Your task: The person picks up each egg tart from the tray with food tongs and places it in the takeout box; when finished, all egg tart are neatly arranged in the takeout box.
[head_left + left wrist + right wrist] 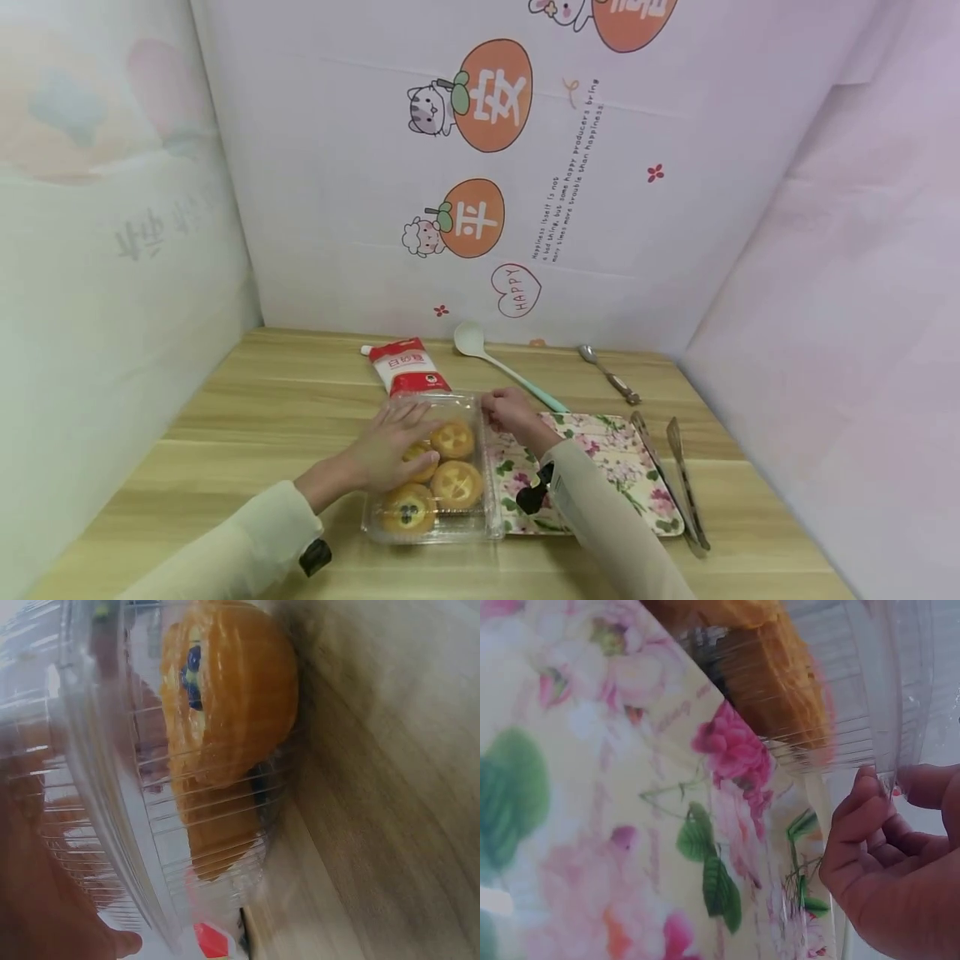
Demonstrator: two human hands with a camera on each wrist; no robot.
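Observation:
A clear plastic clamshell box (442,533) holds several egg tarts (457,486), one topped with dark berries. My left hand (393,450) rests on the box's lid, fingers spread and straight, hiding part of the tarts. In the left wrist view, this hand (45,885) shows at the left edge beside the ribbed wall and a tart (240,697). At the far right corner of the box, my right hand (513,414) pinches the plastic rim. The right wrist view shows that hand (900,862) with thumb and curled fingers on the rim.
Right of the box lies a flower-patterned tray (622,467), partly under my right forearm. Metal tongs (682,483) lie along its right side. Behind are a red and white packet (408,367), a white ladle (470,340) with a green handle, and a metal spoon (611,377). Walls enclose the table.

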